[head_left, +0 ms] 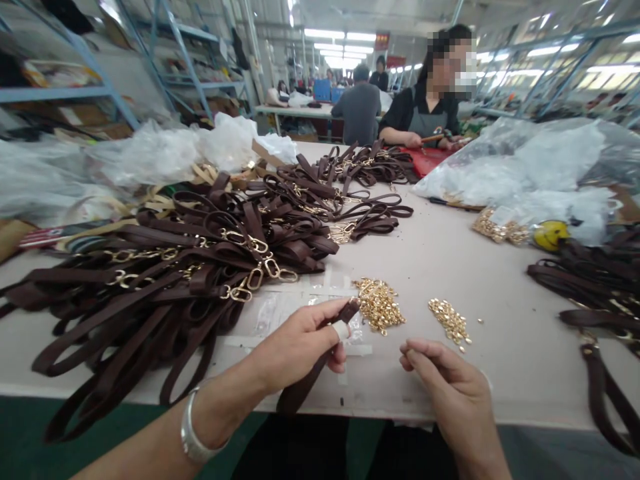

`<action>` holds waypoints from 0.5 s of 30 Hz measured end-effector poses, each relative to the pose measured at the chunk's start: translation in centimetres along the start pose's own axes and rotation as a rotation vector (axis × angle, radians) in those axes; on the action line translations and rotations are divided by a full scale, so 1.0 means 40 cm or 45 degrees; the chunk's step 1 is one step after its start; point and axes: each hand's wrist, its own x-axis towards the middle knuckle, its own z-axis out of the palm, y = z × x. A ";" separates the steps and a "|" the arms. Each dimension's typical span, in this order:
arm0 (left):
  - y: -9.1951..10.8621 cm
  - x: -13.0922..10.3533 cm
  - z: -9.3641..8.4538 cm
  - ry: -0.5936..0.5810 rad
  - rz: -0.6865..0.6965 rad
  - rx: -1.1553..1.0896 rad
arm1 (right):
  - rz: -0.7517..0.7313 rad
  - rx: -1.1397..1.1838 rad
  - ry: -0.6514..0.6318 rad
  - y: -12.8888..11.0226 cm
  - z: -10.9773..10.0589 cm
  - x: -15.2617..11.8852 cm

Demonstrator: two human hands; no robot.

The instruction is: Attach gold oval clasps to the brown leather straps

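Observation:
Between the thumb and fingers of my left hand (305,343) is a dark brown leather strap (305,387); its end points up and its rest hangs toward the table edge. White tape wraps the left thumb. My right hand (445,380) is closed in a pinch to the right of the strap, apart from it; whatever its fingertips hold is too small to make out. A heap of small gold metal pieces (380,307) lies just beyond my left hand. Past my right hand is a smaller heap of gold pieces (449,321).
A large pile of brown straps with gold clasps (200,267) covers the table's left side. More brown straps (600,333) hang over the right edge. Clear plastic bags (525,160) lie at the back right. Across the table a person (425,107) works over a red surface.

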 end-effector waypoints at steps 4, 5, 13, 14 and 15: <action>-0.033 -0.003 0.070 0.019 -0.091 -0.078 | 0.083 0.314 -0.078 -0.010 0.016 -0.035; -0.039 -0.003 0.084 0.068 -0.050 -0.021 | 0.097 0.384 -0.097 -0.011 0.016 -0.043; -0.078 0.015 0.150 0.130 0.296 0.118 | 0.193 0.570 -0.167 -0.010 0.024 -0.071; -0.081 0.017 0.155 0.136 0.301 0.102 | 0.201 0.558 -0.175 -0.008 0.026 -0.070; -0.082 0.018 0.158 0.144 0.303 0.093 | 0.208 0.540 -0.182 -0.006 0.029 -0.068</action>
